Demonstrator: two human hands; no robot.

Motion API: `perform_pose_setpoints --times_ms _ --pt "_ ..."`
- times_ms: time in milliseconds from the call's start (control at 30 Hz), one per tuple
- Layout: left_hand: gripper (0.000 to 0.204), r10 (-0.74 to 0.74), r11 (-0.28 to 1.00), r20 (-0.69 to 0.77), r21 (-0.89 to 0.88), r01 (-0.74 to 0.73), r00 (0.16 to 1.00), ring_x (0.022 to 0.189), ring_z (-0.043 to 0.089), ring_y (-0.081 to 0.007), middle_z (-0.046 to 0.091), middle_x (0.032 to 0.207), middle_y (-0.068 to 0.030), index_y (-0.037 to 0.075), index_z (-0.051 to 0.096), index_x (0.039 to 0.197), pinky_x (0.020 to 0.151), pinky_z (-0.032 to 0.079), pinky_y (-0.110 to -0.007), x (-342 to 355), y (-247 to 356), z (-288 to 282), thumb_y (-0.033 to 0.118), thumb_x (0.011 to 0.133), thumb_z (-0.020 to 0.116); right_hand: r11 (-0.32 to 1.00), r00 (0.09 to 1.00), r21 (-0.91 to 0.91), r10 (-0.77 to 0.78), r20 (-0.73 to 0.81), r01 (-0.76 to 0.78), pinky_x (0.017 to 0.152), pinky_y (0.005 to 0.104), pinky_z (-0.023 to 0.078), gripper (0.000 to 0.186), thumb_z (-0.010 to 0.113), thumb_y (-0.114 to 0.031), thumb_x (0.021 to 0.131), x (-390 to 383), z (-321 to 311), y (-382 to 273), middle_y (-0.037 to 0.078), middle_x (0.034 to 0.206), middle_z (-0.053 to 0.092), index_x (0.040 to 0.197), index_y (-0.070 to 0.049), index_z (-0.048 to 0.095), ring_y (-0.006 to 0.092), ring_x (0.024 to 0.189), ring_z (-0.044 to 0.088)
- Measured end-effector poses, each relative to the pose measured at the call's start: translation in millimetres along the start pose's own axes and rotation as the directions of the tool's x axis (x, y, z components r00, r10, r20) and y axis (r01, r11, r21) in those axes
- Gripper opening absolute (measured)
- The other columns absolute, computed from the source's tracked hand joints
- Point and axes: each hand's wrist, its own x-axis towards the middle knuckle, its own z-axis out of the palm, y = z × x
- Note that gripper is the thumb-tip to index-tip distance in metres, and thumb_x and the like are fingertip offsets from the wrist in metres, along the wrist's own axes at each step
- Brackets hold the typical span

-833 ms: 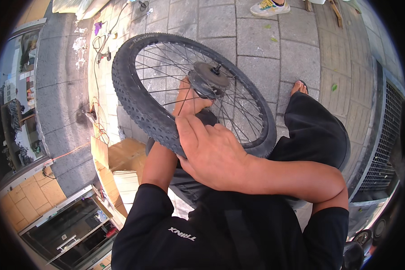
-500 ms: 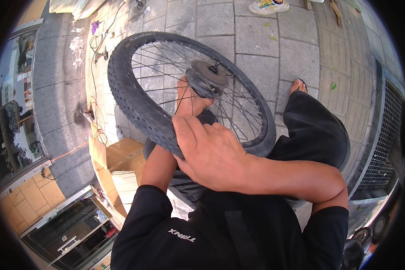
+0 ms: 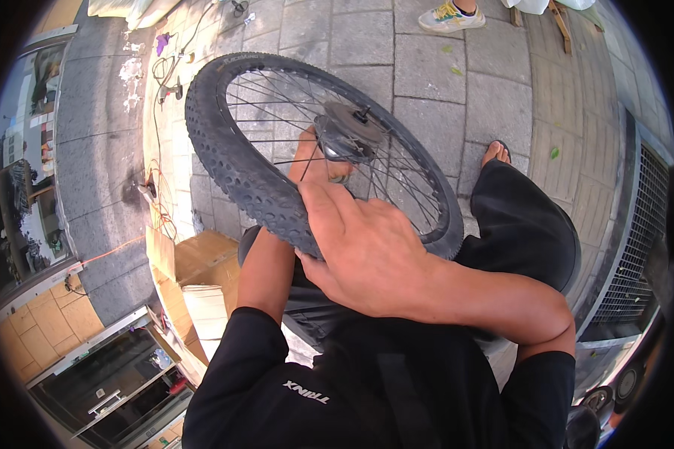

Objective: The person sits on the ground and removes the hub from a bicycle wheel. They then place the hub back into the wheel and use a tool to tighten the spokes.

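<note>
Right grip (image 3: 367, 243) grasps a tilted wheel (image 3: 348, 127), its black tyre (image 3: 243, 183) knobbly; left grip (image 3: 308, 153) half-hidden, hold unclear.

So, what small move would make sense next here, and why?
Perhaps turn the wheel a little with the right hand: it grips the tyre's near edge, while the left hand is beneath, beside the hub, seemingly steadying it. The wheel tilts, so a small turn seems safer than a large one.

Left grip (image 3: 308, 153) partly hidden behind hub (image 3: 344, 135); leg (image 3: 466, 6) above shoe (image 3: 451, 17) cut off by top edge.
</note>
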Motion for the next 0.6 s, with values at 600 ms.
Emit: perform_pose_setpoints --times_ms 600 --pt "0.093 -0.044 0.984 0.102 0.176 0.025 0.994 0.111 0.063 -0.0177 0.067 0.117 -0.0086 -0.006 0.051 0.141 0.096 0.053 -0.033 10.8 0.9 -4.6 0.001 0.062 0.1 1.0 1.0 0.006 0.009 0.01 -0.009 0.069 0.0483 0.059 0.085 0.086 -0.025 0.087 2.9 -5.7 0.0 0.027 0.118 0.065 0.15 0.013 0.043 0.0404 0.075 0.072"
